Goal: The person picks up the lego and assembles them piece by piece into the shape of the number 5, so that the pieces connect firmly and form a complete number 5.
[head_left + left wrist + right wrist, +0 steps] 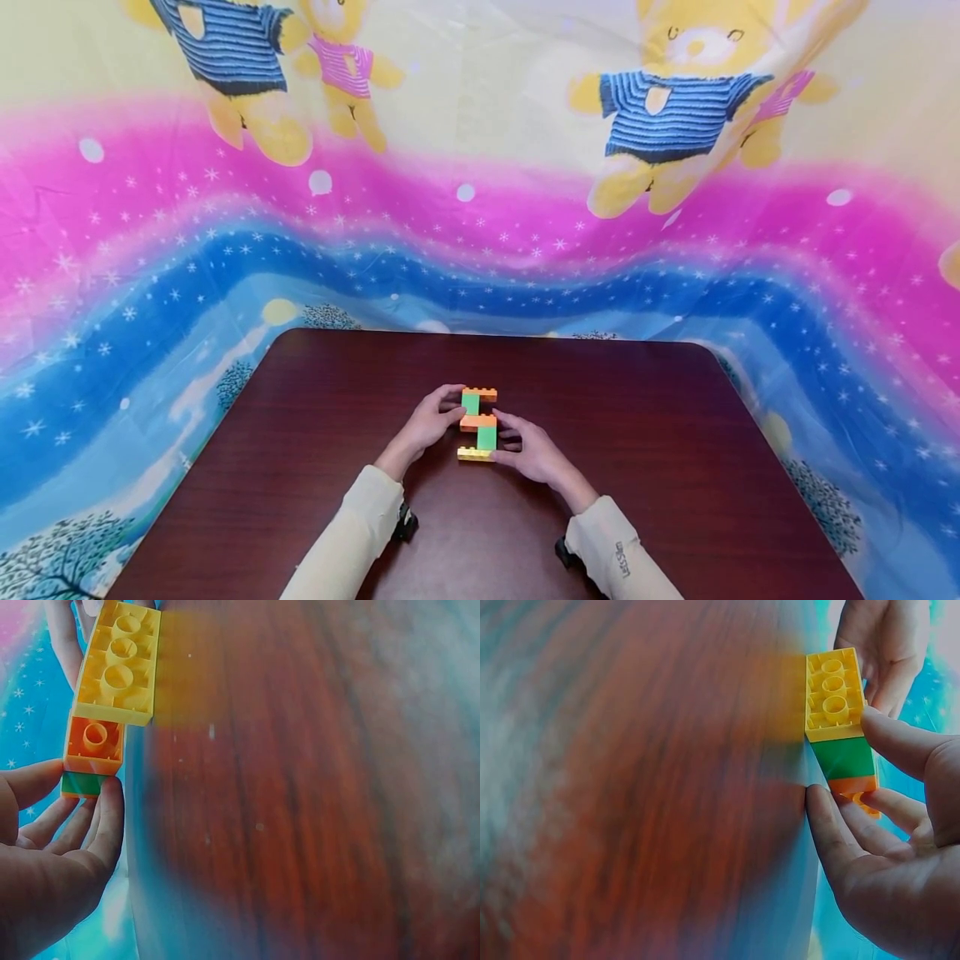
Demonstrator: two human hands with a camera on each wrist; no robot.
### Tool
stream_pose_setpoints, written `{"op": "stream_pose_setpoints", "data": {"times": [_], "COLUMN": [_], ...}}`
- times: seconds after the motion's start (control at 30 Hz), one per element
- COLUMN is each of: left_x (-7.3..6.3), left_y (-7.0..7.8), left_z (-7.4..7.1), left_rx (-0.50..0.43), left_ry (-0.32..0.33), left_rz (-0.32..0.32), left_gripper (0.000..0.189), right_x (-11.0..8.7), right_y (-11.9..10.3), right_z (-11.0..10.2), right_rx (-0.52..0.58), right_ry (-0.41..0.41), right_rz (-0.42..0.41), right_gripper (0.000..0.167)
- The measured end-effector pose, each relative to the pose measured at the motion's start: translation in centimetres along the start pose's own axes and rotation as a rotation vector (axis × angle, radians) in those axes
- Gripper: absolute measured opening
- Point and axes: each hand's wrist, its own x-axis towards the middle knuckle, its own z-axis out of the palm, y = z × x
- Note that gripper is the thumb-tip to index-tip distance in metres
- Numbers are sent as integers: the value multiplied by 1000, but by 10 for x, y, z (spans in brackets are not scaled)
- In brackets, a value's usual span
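Observation:
A toy building-brick structure in an S shape lies on the dark table (645, 433). From its far end it has an orange brick (480, 393), a green brick (470, 405), a second orange brick (477, 422), another green brick (487, 438) and a yellow brick (474, 455) nearest the person. My left hand (427, 422) holds the far left part, thumb and fingers around the upper green brick. On the right side, my right hand (534, 451) grips the lower part, its thumb by the yellow brick. Both wrist views show the yellow brick's hollow underside (118, 664).
The wooden table's far edge (480, 335) runs up to a hanging cloth (480, 233) printed with bears and snowflakes. Dark wrist-worn devices (406, 523) sit at the sleeve cuffs.

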Motion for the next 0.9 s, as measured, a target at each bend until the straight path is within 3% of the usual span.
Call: {"op": "stream_pose_setpoints", "data": {"times": [0.9], "left_x": [2], "left_y": [-4], "left_z": [2], "left_rx": [39], "left_ry": [-15], "left_rz": [-62], "left_gripper": [50], "right_x": [-1], "right_y": [-2], "right_z": [0], "right_rx": [-17], "right_ry": [-13], "right_rz": [35], "right_gripper": [75]}}
